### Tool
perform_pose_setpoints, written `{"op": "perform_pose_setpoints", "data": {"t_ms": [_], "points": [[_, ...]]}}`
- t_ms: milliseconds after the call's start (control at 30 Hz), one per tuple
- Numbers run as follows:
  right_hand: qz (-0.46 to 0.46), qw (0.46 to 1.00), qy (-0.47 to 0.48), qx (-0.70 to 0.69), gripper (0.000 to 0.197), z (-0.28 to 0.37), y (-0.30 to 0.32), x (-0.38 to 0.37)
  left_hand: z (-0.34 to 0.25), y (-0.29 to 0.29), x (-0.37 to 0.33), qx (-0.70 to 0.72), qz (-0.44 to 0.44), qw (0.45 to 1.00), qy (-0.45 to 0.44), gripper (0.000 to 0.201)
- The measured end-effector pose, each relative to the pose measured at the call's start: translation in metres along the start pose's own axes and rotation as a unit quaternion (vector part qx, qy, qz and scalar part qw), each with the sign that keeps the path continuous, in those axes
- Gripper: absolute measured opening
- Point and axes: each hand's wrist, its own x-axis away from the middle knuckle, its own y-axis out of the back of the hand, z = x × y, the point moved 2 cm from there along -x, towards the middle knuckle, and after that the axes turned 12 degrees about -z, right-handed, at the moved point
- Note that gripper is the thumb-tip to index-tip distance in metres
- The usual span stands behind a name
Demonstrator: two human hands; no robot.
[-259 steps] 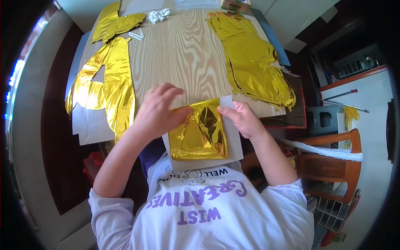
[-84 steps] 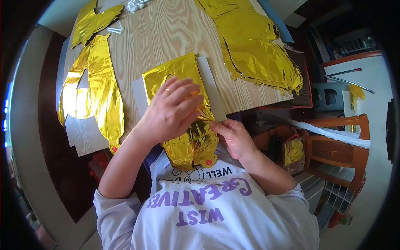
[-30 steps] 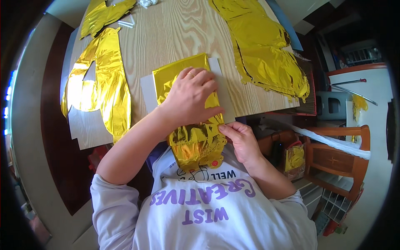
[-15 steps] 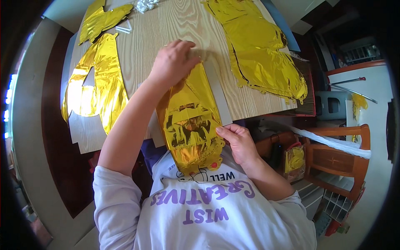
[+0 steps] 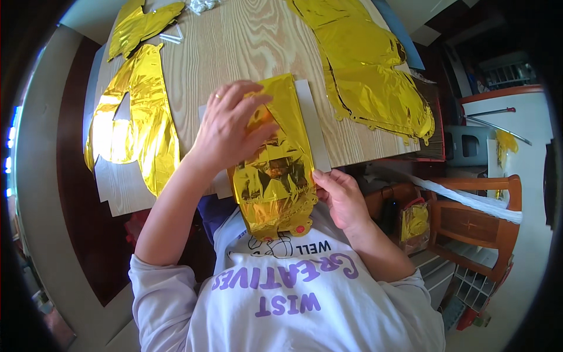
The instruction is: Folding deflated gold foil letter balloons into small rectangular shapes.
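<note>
A folded gold foil balloon (image 5: 275, 202) lies lengthwise over the table's near edge, its lower end hanging against my shirt. Beneath it, a pale flat board (image 5: 314, 132) shows along both sides. My left hand (image 5: 231, 126) is over the upper part of the foil, fingers spread and bent, wearing a ring; whether its fingertips press on the foil is hard to see. At the right edge of the foil, my right hand (image 5: 343, 196) pinches the balloon between thumb and fingers. A small red spot (image 5: 300, 229) shows near the balloon's lower end.
Flat gold foil balloons lie at the left (image 5: 143, 117), far left (image 5: 138, 29) and right (image 5: 375, 70) of the wooden table (image 5: 234, 44). Short white sticks (image 5: 170, 38) and a white bundle (image 5: 202, 5) lie at the back. A wooden chair (image 5: 475, 229) stands at right.
My left hand has come nearer, from the balloon's far end to its upper middle, and its fingers have spread. The far end now shows flat. My right hand still grips the right edge.
</note>
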Motion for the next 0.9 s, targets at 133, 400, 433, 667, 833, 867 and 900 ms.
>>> {"op": "perform_pose_setpoints", "data": {"t_ms": [133, 400, 433, 667, 833, 867, 900], "points": [[0.013, 0.999, 0.029, -0.007, 0.014, -0.009, 0.001, -0.002, -0.016, 0.021, 0.024, 0.071, 0.058, 0.995, -0.026, 0.041], [0.038, 0.999, 0.013, -0.004, 0.022, 0.008, 0.009, -0.001, -0.036, 0.046, 0.069, -0.046, 0.078, 0.996, 0.028, 0.051], [0.047, 0.999, -0.002, -0.012, 0.024, 0.012, 0.008, -0.002, -0.041, 0.046, 0.072, -0.053, 0.08, 0.995, 0.03, 0.051], [0.02, 0.999, 0.036, 0.015, 0.026, 0.001, 0.008, -0.003, -0.051, 0.04, 0.086, -0.036, 0.086, 0.995, 0.04, 0.05], [0.024, 0.999, 0.042, 0.002, 0.028, -0.005, 0.008, 0.005, -0.051, 0.044, 0.09, -0.013, 0.071, 0.997, 0.025, 0.049], [0.034, 0.999, 0.038, 0.002, 0.028, -0.004, 0.008, 0.004, -0.049, 0.043, 0.091, -0.008, 0.065, 0.998, 0.023, 0.049], [0.046, 0.999, 0.025, -0.008, 0.026, -0.002, 0.006, 0.004, -0.048, 0.043, 0.093, -0.002, 0.058, 0.998, 0.021, 0.049]]}}
